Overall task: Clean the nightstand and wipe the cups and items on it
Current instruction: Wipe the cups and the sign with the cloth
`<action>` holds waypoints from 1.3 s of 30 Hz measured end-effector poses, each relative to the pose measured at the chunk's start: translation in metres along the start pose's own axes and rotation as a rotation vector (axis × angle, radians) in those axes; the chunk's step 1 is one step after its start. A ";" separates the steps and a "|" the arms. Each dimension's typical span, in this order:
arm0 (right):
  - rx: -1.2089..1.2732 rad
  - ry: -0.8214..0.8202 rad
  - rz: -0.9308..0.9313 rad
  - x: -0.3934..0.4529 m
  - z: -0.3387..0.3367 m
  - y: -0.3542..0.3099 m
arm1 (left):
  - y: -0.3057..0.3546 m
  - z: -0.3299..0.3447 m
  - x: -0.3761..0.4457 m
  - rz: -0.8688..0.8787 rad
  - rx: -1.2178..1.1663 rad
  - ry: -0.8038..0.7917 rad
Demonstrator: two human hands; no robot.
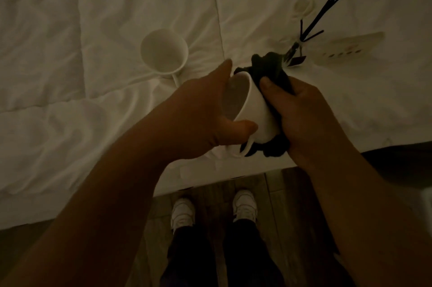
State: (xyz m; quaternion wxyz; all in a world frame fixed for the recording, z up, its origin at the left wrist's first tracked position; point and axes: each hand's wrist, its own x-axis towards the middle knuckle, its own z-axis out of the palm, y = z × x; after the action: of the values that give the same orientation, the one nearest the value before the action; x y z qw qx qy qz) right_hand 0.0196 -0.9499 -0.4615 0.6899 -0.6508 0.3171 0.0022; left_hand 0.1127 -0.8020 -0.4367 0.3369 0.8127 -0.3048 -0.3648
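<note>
Both hands (304,109) grip cup (254,109), cloth (273,69) above bed edge (210,174).

Dim, warm light throughout; detail is lost in shadow. Most of the view is taken up by a bed covered with a white quilted duvet (93,57), creased and divided by stitched seams. Its edge runs across the lower part. Below it, a dark wood-plank floor (275,193) is seen.
</note>
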 end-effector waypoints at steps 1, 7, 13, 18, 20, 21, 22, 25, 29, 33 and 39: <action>-0.028 0.036 -0.060 -0.002 -0.001 0.000 | 0.003 0.003 0.000 -0.019 -0.017 0.037; -0.113 0.150 -0.269 -0.032 0.002 0.015 | 0.012 0.014 0.015 -0.059 -0.132 0.295; 0.144 0.162 0.046 0.005 -0.021 0.010 | 0.016 0.031 0.019 -0.051 -0.156 0.158; 0.864 -0.204 0.413 0.006 -0.039 0.016 | 0.026 0.026 0.029 0.096 -0.422 0.103; 0.962 -0.117 0.389 0.006 -0.040 0.022 | 0.029 0.031 0.041 0.028 -0.469 0.223; 0.959 -0.061 0.368 0.007 -0.041 0.023 | 0.030 0.035 0.047 -0.004 -0.413 0.289; 0.917 -0.010 0.331 0.007 -0.043 0.021 | 0.032 0.037 0.054 -0.025 -0.317 0.351; 0.763 0.083 0.247 0.006 -0.061 0.022 | 0.027 0.038 0.075 -0.048 0.033 0.510; 0.697 0.062 0.219 0.006 -0.086 0.024 | 0.006 0.026 0.106 -0.140 0.244 0.576; 0.720 0.074 0.196 0.008 -0.105 0.029 | -0.017 0.022 0.131 -0.217 0.331 0.518; 0.725 0.166 0.202 0.008 -0.114 0.033 | -0.023 0.031 0.136 -0.284 0.468 0.487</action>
State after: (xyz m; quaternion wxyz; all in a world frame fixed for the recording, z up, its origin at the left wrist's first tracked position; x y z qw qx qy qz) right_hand -0.0374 -1.0510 -0.4890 0.8435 -0.3282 0.4145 -0.0947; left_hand 0.1681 -0.8991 -0.5230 0.1507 0.9650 -0.1751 -0.1241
